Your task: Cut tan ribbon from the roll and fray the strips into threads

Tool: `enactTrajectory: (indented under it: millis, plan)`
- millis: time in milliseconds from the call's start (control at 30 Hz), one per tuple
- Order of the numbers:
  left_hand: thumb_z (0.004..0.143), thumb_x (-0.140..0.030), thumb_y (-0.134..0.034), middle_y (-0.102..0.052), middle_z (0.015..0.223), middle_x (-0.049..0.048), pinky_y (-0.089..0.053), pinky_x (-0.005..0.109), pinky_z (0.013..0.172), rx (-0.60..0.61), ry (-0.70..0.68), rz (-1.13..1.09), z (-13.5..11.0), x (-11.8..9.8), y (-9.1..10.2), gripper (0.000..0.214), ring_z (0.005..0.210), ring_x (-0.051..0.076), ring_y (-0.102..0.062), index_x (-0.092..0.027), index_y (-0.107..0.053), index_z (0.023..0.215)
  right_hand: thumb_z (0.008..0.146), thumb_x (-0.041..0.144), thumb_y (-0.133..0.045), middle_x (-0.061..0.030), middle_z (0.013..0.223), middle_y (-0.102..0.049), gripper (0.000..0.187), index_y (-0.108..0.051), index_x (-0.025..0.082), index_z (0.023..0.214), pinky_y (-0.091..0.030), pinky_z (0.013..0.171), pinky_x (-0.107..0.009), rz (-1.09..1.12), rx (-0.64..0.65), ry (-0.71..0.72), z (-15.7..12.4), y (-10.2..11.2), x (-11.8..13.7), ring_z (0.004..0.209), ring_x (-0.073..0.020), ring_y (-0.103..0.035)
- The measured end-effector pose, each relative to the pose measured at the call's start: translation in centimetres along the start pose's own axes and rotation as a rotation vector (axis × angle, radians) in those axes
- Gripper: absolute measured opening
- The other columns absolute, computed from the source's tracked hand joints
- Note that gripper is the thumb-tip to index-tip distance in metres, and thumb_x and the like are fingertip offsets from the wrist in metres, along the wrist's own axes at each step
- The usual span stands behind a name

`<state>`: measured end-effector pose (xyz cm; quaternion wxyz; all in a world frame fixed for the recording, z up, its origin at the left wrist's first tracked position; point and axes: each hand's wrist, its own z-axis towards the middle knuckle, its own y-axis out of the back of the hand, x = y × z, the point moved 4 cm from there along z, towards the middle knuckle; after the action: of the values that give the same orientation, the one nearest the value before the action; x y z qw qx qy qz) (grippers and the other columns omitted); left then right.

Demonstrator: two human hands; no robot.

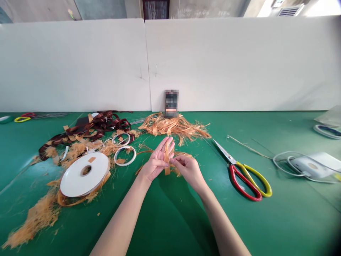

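Note:
My left hand (157,160) is held up over the green table (170,220) with its fingers stretched out, and an orange ribbon strip (167,160) is wrapped round them. My right hand (188,168) pinches the same ribbon from the right, its fingers curled together. Loose ends of the ribbon hang below my hands. A pile of frayed orange ribbon (174,126) lies just behind them.
A white tape reel (84,174) lies at the left with two white rings (124,155), dark brown ribbon (101,124) and orange scraps. Red-and-yellow scissors (245,174) lie at the right, and a white device with a cable (310,165) beyond. White partition boards stand behind.

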<state>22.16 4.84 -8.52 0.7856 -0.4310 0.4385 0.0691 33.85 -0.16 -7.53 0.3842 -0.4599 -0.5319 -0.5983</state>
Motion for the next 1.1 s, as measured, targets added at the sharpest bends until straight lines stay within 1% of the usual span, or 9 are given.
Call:
enactTrajectory:
  millis: [267, 367, 433, 533, 600, 700, 867, 967, 1100]
  plan:
    - [0.057, 0.010, -0.055, -0.029, 0.154, -0.0026, -0.021, 0.044, 0.115, -0.042, -0.012, -0.045, 0.0, 0.0, 0.3, 0.086, 0.144, 0.025, -0.017, -0.033, -0.049, 0.132, 0.081, 0.051, -0.061, 0.0048, 0.052, -0.039, 0.037, -0.063, 0.017, 0.067, -0.025, 0.045, -0.023, 0.252, 0.211, 0.021, -0.7, 0.5, 1.3, 0.047, -0.0081, -0.032]
    - [0.056, 0.010, -0.055, -0.028, 0.155, -0.0022, -0.022, 0.043, 0.115, -0.056, 0.022, -0.060, 0.0, 0.1, 0.4, 0.086, 0.143, 0.026, -0.018, -0.032, -0.049, 0.131, 0.083, 0.042, -0.063, -0.0044, 0.088, -0.062, 0.029, -0.060, 0.019, 0.064, -0.045, 0.075, -0.028, 0.509, 0.072, 0.153, -0.7, 1.3, 2.0, 0.085, -0.0157, -0.056]
    - [0.056, 0.009, -0.055, -0.027, 0.155, -0.0021, -0.021, 0.042, 0.116, -0.059, 0.046, -0.067, 0.0, 0.2, 0.3, 0.086, 0.143, 0.026, -0.019, -0.032, -0.049, 0.132, 0.082, 0.036, -0.066, -0.0053, 0.116, -0.061, 0.024, -0.059, 0.020, 0.065, -0.040, 0.097, -0.034, 0.722, 0.101, 0.179, -0.8, 1.3, 2.3, 0.115, -0.0204, -0.051]
    - [0.056, 0.009, -0.056, -0.028, 0.155, -0.0023, -0.020, 0.040, 0.117, -0.064, 0.038, -0.077, 0.0, 0.0, 0.2, 0.086, 0.143, 0.025, -0.017, -0.031, -0.049, 0.132, 0.079, 0.034, -0.069, -0.0046, 0.117, -0.064, 0.023, -0.056, 0.021, 0.066, -0.047, 0.091, -0.033, 0.962, 0.196, 0.049, -1.0, 1.0, 2.5, 0.105, -0.0194, -0.060]
    - [0.056, 0.010, -0.056, -0.029, 0.154, -0.0024, -0.021, 0.039, 0.116, -0.072, 0.013, -0.077, 0.0, -0.1, 0.2, 0.086, 0.144, 0.024, -0.017, -0.030, -0.050, 0.131, 0.080, 0.036, -0.068, -0.0042, 0.109, -0.067, 0.024, -0.054, 0.020, 0.069, -0.050, 0.062, -0.024, 0.946, 0.207, -0.055, -1.1, 0.7, 2.3, 0.067, -0.0097, -0.062]
    - [0.055, 0.011, -0.052, -0.032, 0.153, -0.0031, -0.021, 0.039, 0.117, -0.083, -0.008, -0.078, 0.1, -0.3, 0.3, 0.086, 0.143, 0.024, -0.019, -0.030, -0.051, 0.130, 0.082, 0.042, -0.064, -0.0024, 0.091, -0.069, 0.025, -0.055, 0.019, 0.078, -0.025, 0.036, -0.018, 0.734, 0.146, -0.118, -0.9, 0.3, 1.8, 0.037, 0.0003, -0.030]
    - [0.054, 0.011, -0.048, -0.037, 0.150, -0.0029, -0.017, 0.039, 0.118, -0.082, -0.034, -0.071, 0.1, -0.5, 0.3, 0.086, 0.143, 0.021, -0.021, -0.029, -0.051, 0.130, 0.067, 0.046, -0.076, 0.0076, 0.045, -0.046, 0.036, -0.065, 0.014, 0.082, -0.015, 0.040, -0.022, 0.275, 0.225, -0.150, -0.7, -0.7, 0.7, 0.040, -0.0040, -0.026]
    - [0.054, 0.011, -0.046, -0.037, 0.150, -0.0032, -0.016, 0.040, 0.118, -0.068, -0.029, -0.069, 0.1, -0.5, 0.3, 0.087, 0.143, 0.022, -0.020, -0.029, -0.051, 0.131, 0.068, 0.047, -0.074, 0.0056, 0.046, -0.044, 0.033, -0.070, 0.014, 0.068, -0.018, 0.042, -0.023, 0.248, 0.318, -0.122, -1.0, -0.8, 0.9, 0.043, -0.0050, -0.027]
    - [0.053, 0.013, -0.046, -0.038, 0.150, -0.0028, -0.018, 0.039, 0.118, -0.085, -0.018, -0.078, 0.1, -0.3, 0.5, 0.087, 0.142, 0.021, -0.023, -0.028, -0.051, 0.130, 0.073, 0.043, -0.072, -0.0006, 0.063, -0.058, 0.023, -0.071, 0.020, 0.068, -0.039, 0.055, -0.026, 0.424, 0.114, 0.033, -0.9, 0.8, 1.6, 0.058, -0.0118, -0.048]
